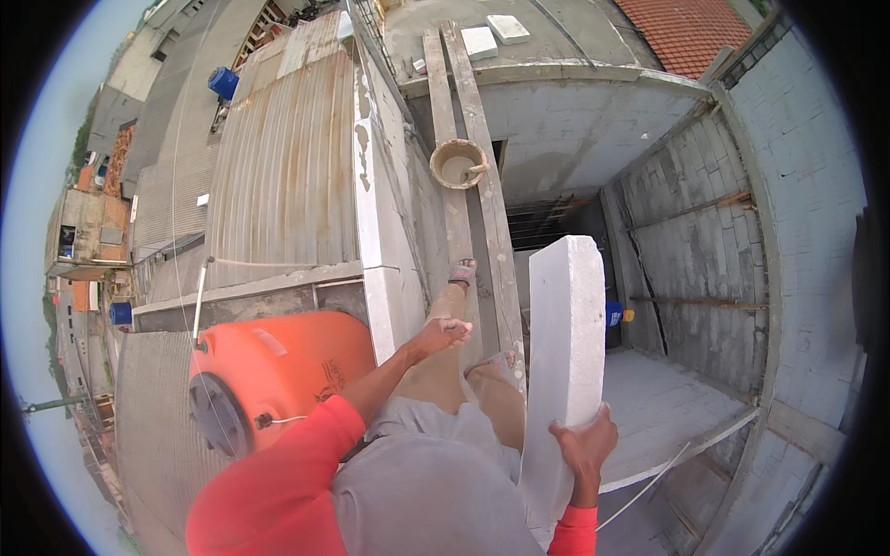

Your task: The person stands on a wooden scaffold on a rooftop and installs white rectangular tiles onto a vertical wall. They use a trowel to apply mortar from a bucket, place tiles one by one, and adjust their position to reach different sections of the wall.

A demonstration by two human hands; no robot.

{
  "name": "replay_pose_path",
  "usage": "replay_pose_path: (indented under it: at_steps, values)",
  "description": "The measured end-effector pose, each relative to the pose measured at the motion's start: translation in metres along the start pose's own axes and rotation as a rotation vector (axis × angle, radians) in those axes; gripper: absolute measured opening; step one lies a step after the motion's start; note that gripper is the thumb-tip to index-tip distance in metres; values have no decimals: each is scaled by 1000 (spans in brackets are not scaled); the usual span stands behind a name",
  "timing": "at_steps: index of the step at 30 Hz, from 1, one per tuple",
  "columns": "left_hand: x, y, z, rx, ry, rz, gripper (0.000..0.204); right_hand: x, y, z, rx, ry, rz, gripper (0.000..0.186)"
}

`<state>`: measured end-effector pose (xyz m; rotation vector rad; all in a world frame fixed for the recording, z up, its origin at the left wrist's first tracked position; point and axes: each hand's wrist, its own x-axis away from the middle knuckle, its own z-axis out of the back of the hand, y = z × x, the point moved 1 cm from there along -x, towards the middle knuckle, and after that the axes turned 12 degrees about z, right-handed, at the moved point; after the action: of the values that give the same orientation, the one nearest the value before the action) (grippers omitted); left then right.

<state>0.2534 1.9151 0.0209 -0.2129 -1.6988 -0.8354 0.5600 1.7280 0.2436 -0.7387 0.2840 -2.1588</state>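
Observation:
My right hand (588, 439) grips the edge of a long white lightweight concrete block (567, 324), which stands on end at my right side. The block's lower end is partly hidden beside my leg. In front of my body, my left hand (441, 337) hangs over my thigh with its fingers curled in and nothing visible in them. Ahead of my feet, a round mortar bucket (458, 154) sits on the planks. It holds grey mix, and a tool's handle (478, 169) leans on its rim.
I stand in sandals on narrow wooden planks (491, 222) spanning a deep opening (547, 227) on the right. An orange water tank (287, 361) and a block wall (389, 306) are at my left. Two white blocks (479, 43) lie on the far slab.

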Motion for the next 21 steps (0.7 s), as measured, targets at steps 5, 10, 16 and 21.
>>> replay_pose_path:
  at_steps: [5, 10, 16, 21]
  values:
    - [-22, 51, -31, 280, -271, 37, 107, -81, -80, 9, -74, -51, 142, 69]
    - [-41, 93, -48, 1013, -403, -48, 100, -170, -153, 6, -494, -170, 319, 64]
    - [-34, 131, 20, 1228, -249, -517, 87, -258, -224, -23, -788, -461, 358, 69]
    - [21, 143, 94, 1153, -106, -507, 74, -315, -267, -66, -1045, -720, 255, 67]
